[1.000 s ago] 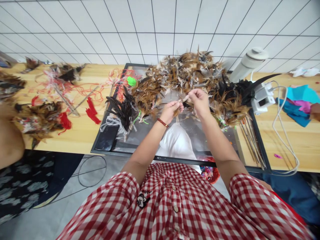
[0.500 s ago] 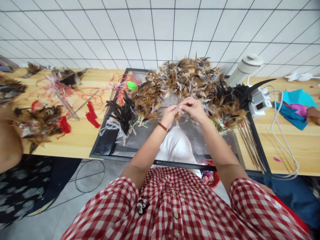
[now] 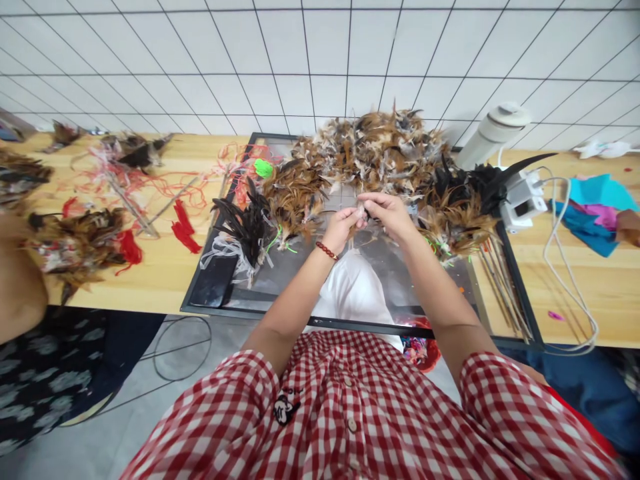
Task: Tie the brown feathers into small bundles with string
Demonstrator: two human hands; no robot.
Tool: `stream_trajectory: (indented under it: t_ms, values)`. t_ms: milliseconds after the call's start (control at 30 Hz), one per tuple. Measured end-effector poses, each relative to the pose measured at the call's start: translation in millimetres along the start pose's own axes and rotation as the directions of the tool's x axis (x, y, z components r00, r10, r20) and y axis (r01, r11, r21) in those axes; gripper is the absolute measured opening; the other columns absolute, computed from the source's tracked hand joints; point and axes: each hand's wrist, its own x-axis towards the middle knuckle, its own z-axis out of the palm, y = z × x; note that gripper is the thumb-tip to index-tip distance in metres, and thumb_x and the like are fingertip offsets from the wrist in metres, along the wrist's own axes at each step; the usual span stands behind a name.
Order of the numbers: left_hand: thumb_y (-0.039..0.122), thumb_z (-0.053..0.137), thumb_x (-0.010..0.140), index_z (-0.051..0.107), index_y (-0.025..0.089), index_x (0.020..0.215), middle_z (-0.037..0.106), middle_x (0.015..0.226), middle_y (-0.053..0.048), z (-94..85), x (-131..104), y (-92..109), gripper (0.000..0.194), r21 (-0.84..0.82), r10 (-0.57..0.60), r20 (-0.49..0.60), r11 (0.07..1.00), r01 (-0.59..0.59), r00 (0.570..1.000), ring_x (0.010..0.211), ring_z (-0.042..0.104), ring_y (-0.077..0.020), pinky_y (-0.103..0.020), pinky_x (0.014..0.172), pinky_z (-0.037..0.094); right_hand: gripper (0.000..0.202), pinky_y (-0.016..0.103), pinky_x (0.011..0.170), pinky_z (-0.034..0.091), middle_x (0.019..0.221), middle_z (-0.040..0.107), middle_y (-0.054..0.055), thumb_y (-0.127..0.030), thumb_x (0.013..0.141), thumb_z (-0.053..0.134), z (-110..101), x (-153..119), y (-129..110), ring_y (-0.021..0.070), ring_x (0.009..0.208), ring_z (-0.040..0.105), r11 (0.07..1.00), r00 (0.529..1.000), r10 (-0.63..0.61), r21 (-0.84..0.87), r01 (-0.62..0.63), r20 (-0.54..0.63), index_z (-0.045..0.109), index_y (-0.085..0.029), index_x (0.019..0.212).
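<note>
Head view. The left hand [image 3: 341,229] and the right hand [image 3: 390,215] meet above the dark tray [image 3: 280,273], fingertips touching. Both hands pinch a small feather tuft [image 3: 361,215] between them: the left hand is curled closed around its lower part, and the right hand's thumb and forefinger are closed on its upper end. The tuft is mostly hidden by the fingers; only a pale and dark tip shows. A red bead bracelet [image 3: 327,251] sits on the left wrist.

Directly behind the hands, a large heap of brown feathers [image 3: 380,150] covers the far part of the tray. A bundle of black feathers [image 3: 245,227] lies at the tray's left side, with pale strips beneath it. A second dark bundle [image 3: 475,183] lies at the right side of the heap. A bright green scrap [image 3: 263,168] rests near the tray's far left corner. Thin sticks [image 3: 503,283] lie along the tray's right edge.

The tray rests on the wooden counter [image 3: 165,280]. To its left, red thread [image 3: 183,227] and further feather clusters [image 3: 80,243] are spread on the counter. To its right stand a white cylinder [image 3: 493,133], a white device [image 3: 523,200] with a cable [image 3: 570,293], and blue fabric [image 3: 593,213].

A second person's arm [image 3: 20,287] shows at the left edge.
</note>
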Motion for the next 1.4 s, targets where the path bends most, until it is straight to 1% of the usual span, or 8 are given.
stream_trajectory:
  t_ms: [133, 300, 700, 867, 1000, 1133, 1233, 1400]
  values:
    - [0.038, 0.088, 0.073, 0.066, 0.015, 0.065, 0.061, 0.059, 0.003, -0.6, 1, -2, 0.033, 0.034, 0.016, 0.057, 0.999, -0.018, 0.998, 0.063, 0.059, -0.0093, -0.024, 0.074, 0.047, 0.054, 0.029, 0.056, 0.051, 0.060, 0.064, -0.002, -0.072, 0.064, 0.085, 2, -3, -3, 0.0138, 0.054, 0.060, 0.999, 0.997, 0.030, -0.043, -0.026, 0.077, 0.071, -0.021, 0.076]
    - [0.038, 0.086, 0.075, 0.073, 0.017, 0.081, 0.072, 0.072, 0.000, 2.1, 1, 1, 0.025, -0.004, -0.010, 0.043, 1.000, 0.010, 0.999, 0.072, 0.065, -0.0125, -0.026, 0.078, 0.050, 0.055, 0.028, 0.049, 0.045, 0.075, 0.059, 0.000, -0.074, 0.063, 0.083, 0, 0, 0, 0.0095, 0.053, 0.050, 0.979, 0.992, -0.088, -0.192, 0.070, -0.086, 0.070, -0.021, 0.068]
    - [0.036, 0.081, 0.084, 0.067, 0.017, 0.071, 0.059, 0.060, 0.004, -1.2, 4, 3, 0.027, 0.015, 0.066, -0.082, 0.998, -0.065, 0.994, 0.068, 0.063, -0.0096, -0.024, 0.080, 0.051, 0.023, 0.033, 0.078, 0.048, 0.084, 0.065, 0.003, -0.045, 0.083, 0.075, -21, 2, -8, 0.0160, 0.076, 0.056, 0.853, 0.952, -0.295, -0.473, 0.222, -0.085, 0.076, -0.022, 0.088]
    - [0.027, 0.073, 0.092, 0.062, 0.017, 0.071, 0.056, 0.059, 0.005, -1.6, 6, 12, 0.025, -0.086, -0.008, -0.255, 0.996, -0.014, 0.967, 0.064, 0.063, -0.0082, -0.023, 0.076, 0.050, 0.016, 0.028, 0.062, 0.039, 0.068, 0.067, -0.002, -0.017, 0.063, 0.084, -50, -2, -8, 0.0138, 0.062, 0.054, 0.590, 0.920, 0.075, -0.761, 0.270, 0.384, 0.080, -0.025, 0.077]
    - [0.023, 0.069, 0.095, 0.062, 0.017, 0.072, 0.055, 0.059, 0.005, -2.4, 3, 14, 0.024, -0.127, -0.020, -0.258, 0.992, -0.014, 0.966, 0.063, 0.062, -0.0079, -0.023, 0.074, 0.051, 0.023, 0.028, 0.057, 0.032, 0.064, 0.069, -0.003, -0.004, 0.060, 0.079, -34, -6, 1, 0.0138, 0.058, 0.055, 0.408, 0.865, 0.288, -0.870, 0.277, 0.410, 0.076, -0.027, 0.065]
    - [0.030, 0.074, 0.092, 0.060, 0.018, 0.073, 0.054, 0.059, 0.005, -2.1, -4, 13, 0.026, -0.110, -0.055, -0.216, 0.993, 0.031, 0.975, 0.061, 0.061, -0.0078, -0.023, 0.075, 0.052, 0.020, 0.031, 0.072, 0.045, 0.080, 0.073, 0.003, -0.011, 0.079, 0.066, -24, -9, -3, 0.0199, 0.078, 0.065, 0.501, 0.931, -0.104, -0.790, 0.354, 0.351, 0.078, -0.025, 0.075]
    - [0.033, 0.073, 0.092, 0.060, 0.018, 0.074, 0.061, 0.065, 0.002, -1.0, -8, 11, 0.026, -0.125, -0.136, -0.157, 0.985, 0.117, 0.978, 0.064, 0.064, -0.0108, -0.027, 0.075, 0.053, 0.020, 0.036, 0.085, 0.050, 0.093, 0.074, 0.006, -0.023, 0.091, 0.061, -24, -11, -6, 0.0228, 0.093, 0.066, 0.569, 0.882, -0.436, -0.704, 0.426, 0.181, 0.080, -0.026, 0.090]
    - [0.024, 0.072, 0.090, 0.063, 0.019, 0.078, 0.068, 0.073, 0.001, -4.7, -3, 6, 0.016, -0.284, -0.171, -0.087, 0.949, 0.140, 0.981, 0.067, 0.066, -0.0118, -0.030, 0.078, 0.055, 0.025, 0.038, 0.087, 0.051, 0.096, 0.074, 0.007, -0.026, 0.094, 0.057, -15, -11, 3, 0.0224, 0.094, 0.067, 0.487, 0.799, -0.505, -0.657, 0.575, 0.326, 0.081, -0.029, 0.090]
